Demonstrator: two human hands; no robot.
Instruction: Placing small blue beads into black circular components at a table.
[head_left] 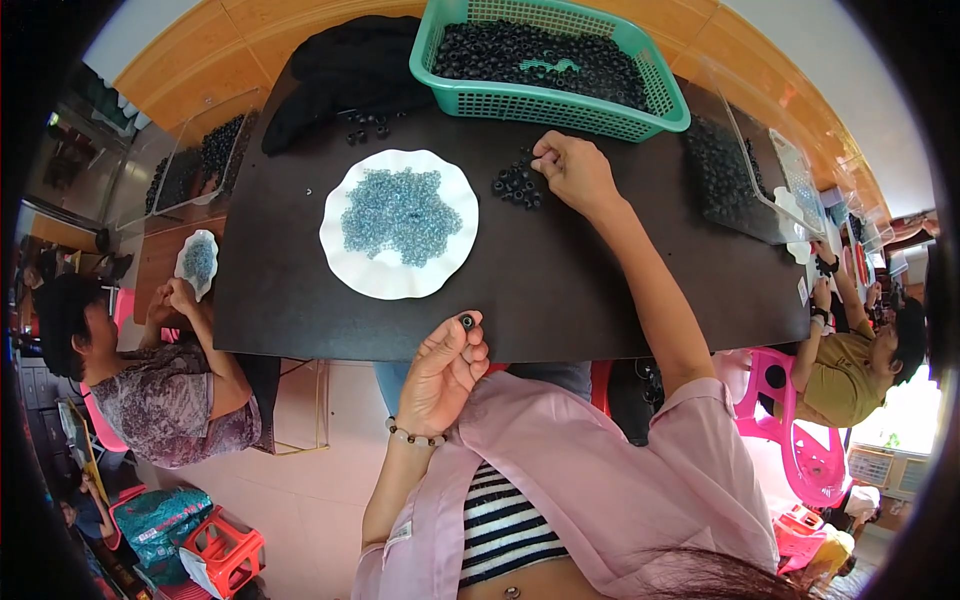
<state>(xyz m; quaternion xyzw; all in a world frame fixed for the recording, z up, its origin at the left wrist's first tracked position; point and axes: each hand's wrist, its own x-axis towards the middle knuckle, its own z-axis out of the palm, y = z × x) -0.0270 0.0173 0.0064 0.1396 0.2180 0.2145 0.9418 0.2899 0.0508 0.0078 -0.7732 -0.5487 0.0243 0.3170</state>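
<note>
My left hand (445,365) is above the table's front edge, its thumb and fingers pinching a small black ring-shaped piece (467,322) with a hole in its middle. Farther away, my right hand (575,170) reaches to the edge of a small pile of similar black pieces (515,187). Its thumb and fingertips are pressed together, and whatever they hold is too small to make out. Between the hands and to the left lies a white scalloped plate (400,283), bearing a spread of small clear-blue bead-like pieces (400,215).
A green plastic basket (560,108) full of black pieces stands at the table's far side. Left of it lies a black cloth (345,75) with a few loose pieces (365,128). A clear bin (735,190) stands at right. People sit at both sides, one left (165,400), one right (850,370).
</note>
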